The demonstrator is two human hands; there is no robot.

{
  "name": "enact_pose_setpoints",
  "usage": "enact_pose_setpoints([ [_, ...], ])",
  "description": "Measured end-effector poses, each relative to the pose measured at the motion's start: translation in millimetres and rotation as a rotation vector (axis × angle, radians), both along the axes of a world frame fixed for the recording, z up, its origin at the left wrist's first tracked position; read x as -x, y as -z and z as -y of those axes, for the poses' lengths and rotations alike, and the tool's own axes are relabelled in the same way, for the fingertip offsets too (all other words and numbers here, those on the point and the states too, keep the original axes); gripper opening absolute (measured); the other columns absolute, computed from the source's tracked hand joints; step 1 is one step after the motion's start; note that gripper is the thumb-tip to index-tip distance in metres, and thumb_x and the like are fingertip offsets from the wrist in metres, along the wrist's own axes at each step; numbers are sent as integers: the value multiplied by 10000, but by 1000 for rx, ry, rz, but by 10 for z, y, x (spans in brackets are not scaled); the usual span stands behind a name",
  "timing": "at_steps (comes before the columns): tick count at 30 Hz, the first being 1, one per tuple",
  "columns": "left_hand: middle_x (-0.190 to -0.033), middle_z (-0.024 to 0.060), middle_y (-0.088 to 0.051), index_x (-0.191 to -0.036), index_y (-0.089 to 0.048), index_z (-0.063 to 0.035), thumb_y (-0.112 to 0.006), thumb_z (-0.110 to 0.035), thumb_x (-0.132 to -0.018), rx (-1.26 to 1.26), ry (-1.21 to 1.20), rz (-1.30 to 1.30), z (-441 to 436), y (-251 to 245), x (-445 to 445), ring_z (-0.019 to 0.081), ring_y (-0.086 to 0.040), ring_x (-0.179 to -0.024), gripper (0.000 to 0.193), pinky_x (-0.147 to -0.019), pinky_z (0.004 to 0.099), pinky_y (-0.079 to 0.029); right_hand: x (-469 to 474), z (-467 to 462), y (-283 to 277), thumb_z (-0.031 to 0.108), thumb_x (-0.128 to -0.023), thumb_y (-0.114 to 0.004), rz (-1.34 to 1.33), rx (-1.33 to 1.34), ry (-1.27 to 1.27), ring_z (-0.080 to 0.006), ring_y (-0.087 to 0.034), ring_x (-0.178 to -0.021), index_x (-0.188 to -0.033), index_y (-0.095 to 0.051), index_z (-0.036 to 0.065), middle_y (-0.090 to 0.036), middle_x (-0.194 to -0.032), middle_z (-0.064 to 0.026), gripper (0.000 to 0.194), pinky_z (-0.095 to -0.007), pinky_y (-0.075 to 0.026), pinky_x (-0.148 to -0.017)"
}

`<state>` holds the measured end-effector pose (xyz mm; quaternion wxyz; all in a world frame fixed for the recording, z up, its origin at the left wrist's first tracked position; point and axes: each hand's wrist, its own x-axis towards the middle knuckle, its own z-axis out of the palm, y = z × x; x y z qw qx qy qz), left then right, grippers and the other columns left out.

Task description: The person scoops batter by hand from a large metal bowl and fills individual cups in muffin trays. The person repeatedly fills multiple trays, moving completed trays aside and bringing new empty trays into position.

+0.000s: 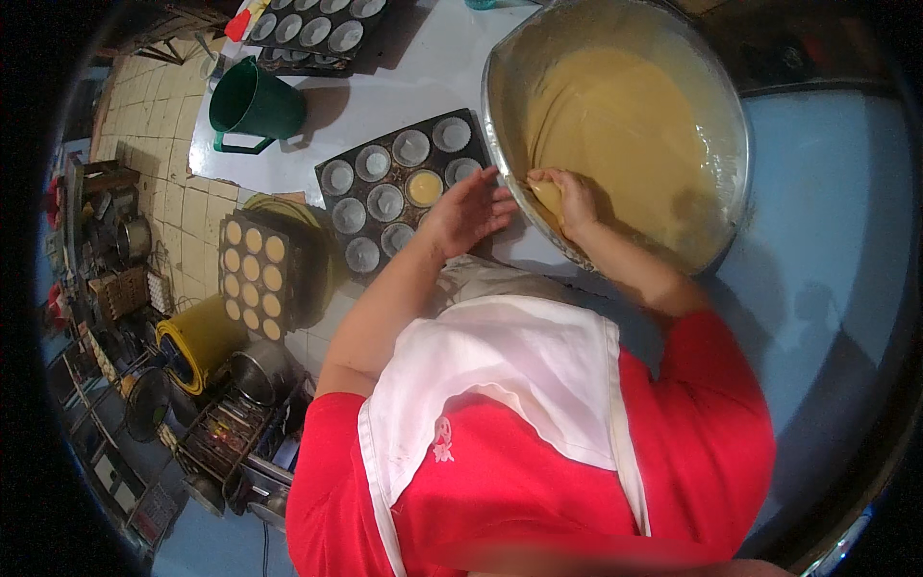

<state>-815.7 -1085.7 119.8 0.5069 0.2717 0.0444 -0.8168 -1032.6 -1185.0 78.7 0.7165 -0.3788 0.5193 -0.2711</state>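
A large metal bowl [492, 108] holds smooth yellow batter [620, 137]. Just inside its near-left rim, my right hand [573, 202] grips a batter-coated object [546, 198], whose kind I cannot tell. My left hand [472, 216] is empty, fingers apart, over the right side of a dark muffin tray [364, 187] and close to the bowl's outer wall. Paper liners [411, 148] sit in the tray's cups. One liner [425, 188] contains yellow batter; those under my left hand and forearm are partly hidden.
A green plastic jug [256, 101] stands on the white table [332, 108], with stacked lined trays [317, 29] behind it. Left of the table, another tray [252, 278] has batter-filled cups. A yellow bucket [198, 342], a metal pot [261, 371] and a rack [223, 433] stand lower left.
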Motion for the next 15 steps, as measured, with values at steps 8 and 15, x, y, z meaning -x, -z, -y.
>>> enact_pose_setpoints([
  [8,-1405,94,-522,-1367,-552,-69,-564,-156,-943,-234,-557,1088,-1072,210,-1070,181,-488,-1259,433,-1005,357,-404,-93,-268,-283,186,-983,-535,-34,175,-71,-192,-640,-1056,-1033,-714,-9,-718,-1089,-99,269,-316,-449,-994],
  [15,-1300,108,-563,-1374,-524,-106,-544,-184,-967,-639,-656,746,-2325,822,-1493,255,-582,-1095,414,-925,398,-475,-159,-396,-540,221,-1026,-531,-249,379,-181,-194,-636,-1095,-1083,-707,1,-719,-1105,-105,288,-320,-455,-992],
])
